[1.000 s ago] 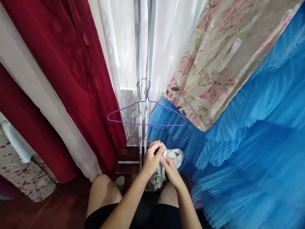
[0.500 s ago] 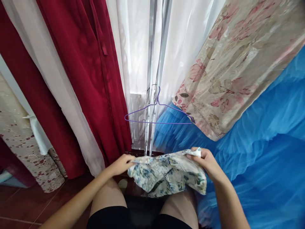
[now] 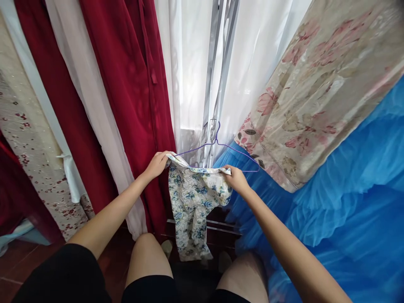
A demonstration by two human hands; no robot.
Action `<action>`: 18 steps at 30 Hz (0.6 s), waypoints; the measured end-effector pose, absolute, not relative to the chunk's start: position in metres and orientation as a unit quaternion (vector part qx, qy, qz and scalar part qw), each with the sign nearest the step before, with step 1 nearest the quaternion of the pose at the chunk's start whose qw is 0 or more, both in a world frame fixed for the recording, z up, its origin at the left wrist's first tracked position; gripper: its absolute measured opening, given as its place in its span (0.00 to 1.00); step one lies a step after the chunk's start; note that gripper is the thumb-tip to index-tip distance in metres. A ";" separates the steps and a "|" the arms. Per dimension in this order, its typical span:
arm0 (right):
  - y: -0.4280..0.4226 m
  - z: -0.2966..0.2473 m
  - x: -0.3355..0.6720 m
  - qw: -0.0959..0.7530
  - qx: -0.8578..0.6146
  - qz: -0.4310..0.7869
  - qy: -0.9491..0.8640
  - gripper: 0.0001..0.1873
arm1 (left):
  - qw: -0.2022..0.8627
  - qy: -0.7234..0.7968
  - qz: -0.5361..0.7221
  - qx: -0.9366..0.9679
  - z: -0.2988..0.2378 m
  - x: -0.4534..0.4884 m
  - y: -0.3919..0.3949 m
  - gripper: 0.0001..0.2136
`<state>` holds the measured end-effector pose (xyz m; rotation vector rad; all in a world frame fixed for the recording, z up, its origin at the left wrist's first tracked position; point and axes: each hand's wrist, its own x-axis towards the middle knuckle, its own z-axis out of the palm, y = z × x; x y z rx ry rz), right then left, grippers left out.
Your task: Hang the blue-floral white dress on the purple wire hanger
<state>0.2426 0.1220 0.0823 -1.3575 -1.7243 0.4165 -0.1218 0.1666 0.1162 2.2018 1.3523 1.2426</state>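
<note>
A light garment with a blue-and-green floral print (image 3: 195, 189) is stretched by its top band between my two hands, and its lower part hangs down in folds. My left hand (image 3: 157, 164) is closed on the band's left corner. My right hand (image 3: 236, 179) pinches the band's right end. A thin purple wire hanger (image 3: 240, 150) hangs right at the band; its right end sticks out beyond my right hand. The hanger's left end is hidden near my left hand, and I cannot tell whether the band lies around it or in front.
Behind the hanger stands a metal pole (image 3: 211, 80) before white cloth (image 3: 189, 84). Dark red garments (image 3: 126, 92) hang to the left. A beige floral garment (image 3: 293, 126) and ruffled blue tulle (image 3: 347, 198) hang at the right. My knees are below, above a dark red tiled floor (image 3: 19, 265).
Both hands have risen with the garment from above my lap to the hanger. The garment, bunched before, now hangs down at length from its band. The view has shifted slightly.
</note>
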 end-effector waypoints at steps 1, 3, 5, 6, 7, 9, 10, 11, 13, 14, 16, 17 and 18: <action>0.115 0.079 0.241 0.437 -0.549 0.160 -0.695 0.07 | 0.147 0.437 0.440 0.771 0.121 -0.114 0.164 0.17; 0.098 0.077 0.237 0.447 -0.533 0.170 -0.698 0.07 | 0.162 0.391 0.453 0.784 0.130 -0.095 0.157 0.17; 0.078 0.079 0.234 0.466 -0.500 0.202 -0.702 0.07 | 0.152 0.380 0.466 0.784 0.139 -0.075 0.151 0.15; 0.068 0.082 0.233 0.472 -0.482 0.218 -0.705 0.08 | 0.136 0.386 0.473 0.780 0.142 -0.066 0.149 0.14; 0.059 0.085 0.235 0.476 -0.468 0.229 -0.709 0.10 | 0.113 0.396 0.480 0.774 0.145 -0.058 0.147 0.15; 0.045 0.090 0.245 0.488 -0.456 0.224 -0.709 0.14 | 0.066 0.420 0.494 0.758 0.149 -0.047 0.143 0.16; 0.040 0.093 0.253 0.506 -0.462 0.205 -0.699 0.17 | 0.051 0.429 0.498 0.752 0.149 -0.044 0.141 0.14; 0.037 0.094 0.264 0.531 -0.475 0.175 -0.680 0.20 | 0.046 0.435 0.503 0.746 0.149 -0.042 0.139 0.13; 0.038 0.097 0.288 0.583 -0.512 0.099 -0.623 0.30 | 0.063 0.439 0.512 0.736 0.147 -0.040 0.135 0.14; 0.042 0.099 0.300 0.595 -0.531 0.067 -0.599 0.34 | 0.078 0.440 0.512 0.733 0.146 -0.039 0.132 0.16; 0.053 0.106 0.323 0.575 -0.562 0.036 -0.593 0.36 | 0.099 0.444 0.506 0.733 0.146 -0.039 0.129 0.18; 0.058 0.111 0.332 0.552 -0.570 0.038 -0.607 0.32 | 0.098 0.449 0.498 0.735 0.147 -0.039 0.128 0.19; 0.063 0.118 0.339 0.527 -0.573 0.049 -0.625 0.26 | 0.090 0.454 0.491 0.738 0.147 -0.041 0.129 0.19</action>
